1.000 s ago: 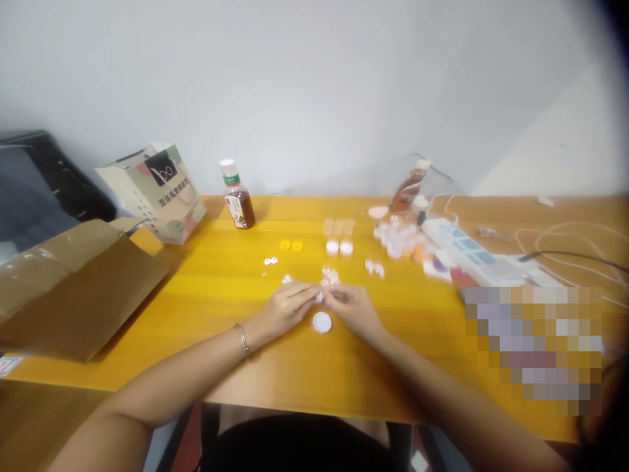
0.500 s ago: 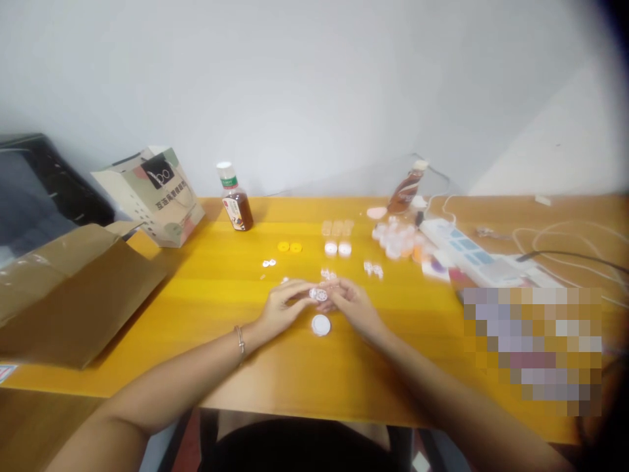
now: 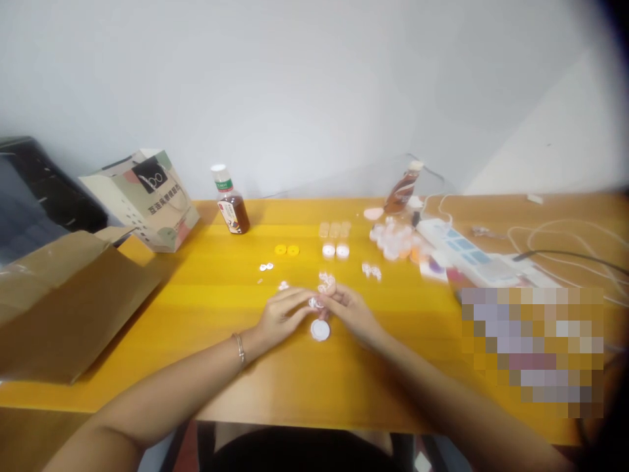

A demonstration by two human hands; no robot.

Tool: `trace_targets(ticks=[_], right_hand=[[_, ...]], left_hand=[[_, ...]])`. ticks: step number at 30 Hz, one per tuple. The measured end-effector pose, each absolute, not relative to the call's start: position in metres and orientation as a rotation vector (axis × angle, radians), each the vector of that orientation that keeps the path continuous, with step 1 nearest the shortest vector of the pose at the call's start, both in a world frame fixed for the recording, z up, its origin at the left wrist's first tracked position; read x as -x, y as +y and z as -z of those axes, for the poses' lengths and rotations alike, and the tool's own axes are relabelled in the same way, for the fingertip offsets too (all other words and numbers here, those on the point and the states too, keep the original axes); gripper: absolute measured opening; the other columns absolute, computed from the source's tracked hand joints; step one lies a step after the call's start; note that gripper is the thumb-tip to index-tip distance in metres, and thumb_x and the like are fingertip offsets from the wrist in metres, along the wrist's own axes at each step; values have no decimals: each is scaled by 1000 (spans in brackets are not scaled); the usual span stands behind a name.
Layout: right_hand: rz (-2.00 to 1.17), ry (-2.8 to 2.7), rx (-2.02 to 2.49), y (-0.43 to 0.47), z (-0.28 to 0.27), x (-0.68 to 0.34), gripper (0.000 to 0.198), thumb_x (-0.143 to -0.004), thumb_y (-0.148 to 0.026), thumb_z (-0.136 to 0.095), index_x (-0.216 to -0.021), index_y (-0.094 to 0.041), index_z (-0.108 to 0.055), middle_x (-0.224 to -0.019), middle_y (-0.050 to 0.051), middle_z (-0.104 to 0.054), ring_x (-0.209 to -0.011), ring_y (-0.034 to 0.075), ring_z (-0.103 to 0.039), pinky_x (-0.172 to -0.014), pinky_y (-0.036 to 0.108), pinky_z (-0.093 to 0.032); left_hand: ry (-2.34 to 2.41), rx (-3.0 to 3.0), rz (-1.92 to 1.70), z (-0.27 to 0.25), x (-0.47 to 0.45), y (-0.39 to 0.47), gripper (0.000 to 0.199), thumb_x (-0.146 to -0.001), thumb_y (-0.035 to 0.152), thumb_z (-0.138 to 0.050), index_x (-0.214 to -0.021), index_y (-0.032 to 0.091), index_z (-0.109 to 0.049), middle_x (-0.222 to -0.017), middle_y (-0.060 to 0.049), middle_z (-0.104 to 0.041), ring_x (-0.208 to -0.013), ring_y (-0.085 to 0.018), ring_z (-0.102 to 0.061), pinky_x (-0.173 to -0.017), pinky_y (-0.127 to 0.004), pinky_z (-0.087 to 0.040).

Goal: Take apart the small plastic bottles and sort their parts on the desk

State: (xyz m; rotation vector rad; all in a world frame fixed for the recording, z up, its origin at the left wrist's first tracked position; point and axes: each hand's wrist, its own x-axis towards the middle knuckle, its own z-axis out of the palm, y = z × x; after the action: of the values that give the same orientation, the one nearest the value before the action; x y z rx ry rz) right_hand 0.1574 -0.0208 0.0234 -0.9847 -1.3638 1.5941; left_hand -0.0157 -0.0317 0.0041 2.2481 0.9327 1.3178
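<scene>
Right hand (image 3: 352, 313) has shifted, pinching white pieces (image 3: 312, 302) with left hand (image 3: 280, 317) (both angled inward).

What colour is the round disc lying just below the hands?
White; the disc shows best in the head view.

Holding small white pieces (image 3: 314, 302) between both hands (image 3: 282, 316), just beyond the round white disc (image 3: 320, 330), facing two yellow discs (image 3: 280, 250) farther beyond it, leftward.
</scene>
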Motion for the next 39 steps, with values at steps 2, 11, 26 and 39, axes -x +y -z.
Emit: trace_targets(ticks=[2,11,26,39], right_hand=[[-1587,-1386,987,-20,-22,-158,28,-69,-42,-65,-67,-18,-49,-57,-3,-60,-48,10,-56,-52,24,-46],[-852,-1466,1274,10,-25,-191,23,-74,-40,-58,-72,-17,-57,-70,3,-66,-62,14,-59,-61,27,-48],[-713,-1826,1507,29,-3,-196,15,-74,-29,-54,-76,-16,-62,-64,2,-63,-58,14,-56,-57,25,-45],[-835,-1779,1152,-5,-26,-175,25,-80,-39,-51,-75,-17,-60,-67,1,-62,-60,13,-54,-57,23,-43]], left_hand=[[935,-2303,-1317,-5,16,-32,23,-82,16,-55,-103,19,-61,-94,-6,-66,-84,-14,-60,-79,-28,-47],[1151,-1905,-1390,-3,21,-25,20,-81,27,-57,-96,16,-63,-93,-7,-64,-85,-15,-61,-79,-26,-50],[1143,-1923,-1259,4,18,-22,32,-84,29,-51,-114,18,-59,-99,-7,-65,-85,-15,-59,-82,-28,-47],[1066,-1734,-1151,2,12,-26,37,-85,29,-51,-120,18,-51,-96,-7,-65,-86,-15,-60,-83,-28,-47]])
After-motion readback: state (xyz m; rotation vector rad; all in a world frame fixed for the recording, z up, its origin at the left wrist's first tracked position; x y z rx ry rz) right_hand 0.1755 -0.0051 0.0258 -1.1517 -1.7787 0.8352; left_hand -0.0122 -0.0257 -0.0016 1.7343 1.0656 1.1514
